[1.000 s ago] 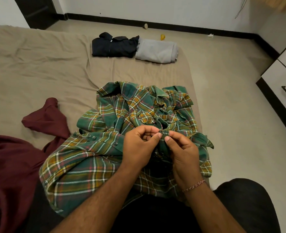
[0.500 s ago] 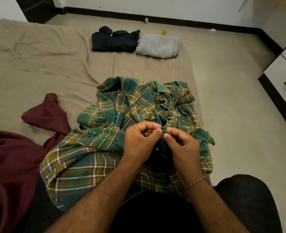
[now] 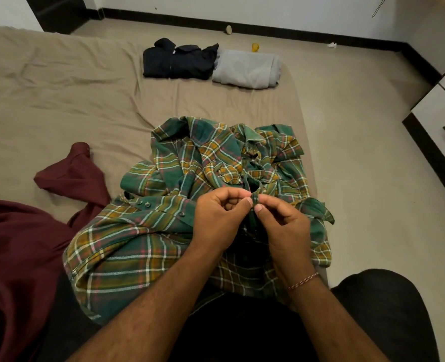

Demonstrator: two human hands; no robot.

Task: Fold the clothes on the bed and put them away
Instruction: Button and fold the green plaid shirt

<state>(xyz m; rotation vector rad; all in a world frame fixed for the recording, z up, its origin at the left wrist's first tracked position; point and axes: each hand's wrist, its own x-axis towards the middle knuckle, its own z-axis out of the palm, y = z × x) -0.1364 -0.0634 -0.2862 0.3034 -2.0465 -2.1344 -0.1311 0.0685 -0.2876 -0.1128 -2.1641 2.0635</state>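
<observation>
Tan bedding (image 3: 59, 100) spreads under you while your left hand (image 3: 217, 218) and right hand (image 3: 285, 226) both pinch one small fold of the green plaid shirt (image 3: 137, 244), heaped at lower centre. You look to be fastening or straightening its front, so next spread it flat; the dark garment (image 3: 179, 62) and grey garment (image 3: 246, 69) lie folded at upper centre.

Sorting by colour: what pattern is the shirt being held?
Green plaid shirt with yellow and white lines, head view.
</observation>
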